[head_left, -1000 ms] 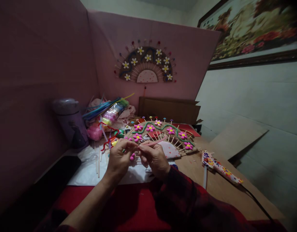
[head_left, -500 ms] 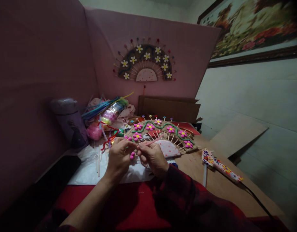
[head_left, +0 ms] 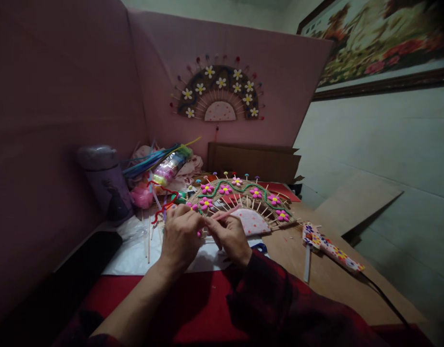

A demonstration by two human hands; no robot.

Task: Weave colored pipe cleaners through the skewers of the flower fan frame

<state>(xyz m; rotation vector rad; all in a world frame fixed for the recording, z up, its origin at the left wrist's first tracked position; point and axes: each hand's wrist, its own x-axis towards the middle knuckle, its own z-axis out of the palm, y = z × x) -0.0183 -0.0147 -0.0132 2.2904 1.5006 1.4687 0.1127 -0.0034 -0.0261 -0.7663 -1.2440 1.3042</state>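
Note:
My left hand [head_left: 182, 235] and my right hand [head_left: 231, 237] meet fingertip to fingertip over the white sheet [head_left: 131, 255]. A thin pink strip [head_left: 227, 212] sticks out of my right hand's pinch, pointing up and right. My left fingers are closed beside it; what they pinch is hidden. Just behind my hands lies a twine fan [head_left: 243, 195] with pink flowers, a green wavy line and bead-tipped sticks. Its dotted half-round base [head_left: 251, 221] shows right of my right hand, while its left end is partly covered by my hands.
A purple flask [head_left: 105, 185] stands at left, a dark object [head_left: 88, 253] before it. Craft supplies [head_left: 169, 166] are heaped behind. A flowered glue gun [head_left: 330, 248] with a cord lies right; blue-handled scissors [head_left: 260, 247] sit nearer. Another fan [head_left: 221, 91] hangs on the pink panel.
My left hand has turned, showing more of its back, and its fingers have curled in. My right fingers have closed down and drawn together. The pink strip sits slightly lower.

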